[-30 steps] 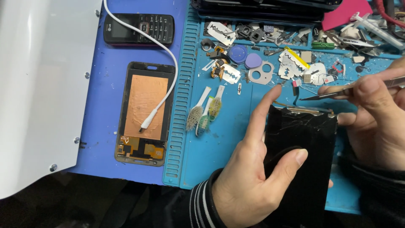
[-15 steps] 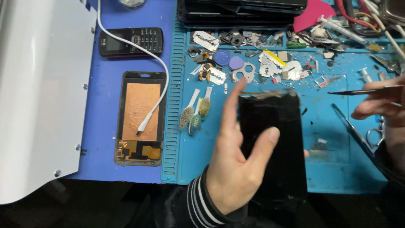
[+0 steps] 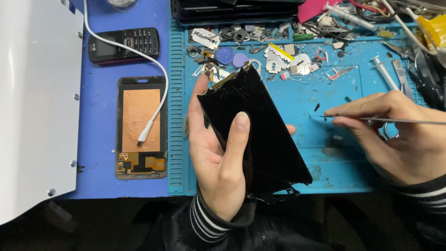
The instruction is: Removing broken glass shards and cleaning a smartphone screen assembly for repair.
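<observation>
Left hand (image 3: 218, 158) gripping cracked screen (image 3: 253, 135) (thumb across glass, fingers behind), lifted off mat (image 3: 325, 172). Right hand (image 3: 395, 135) fingers pinching tweezers (image 3: 371, 119).

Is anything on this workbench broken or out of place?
Yes. The black screen panel held up in the left hand has fine cracks near its top corner and a ragged, broken bottom edge. The right hand holds thin tweezers beside it. Small loose parts litter the teal mat.
</observation>
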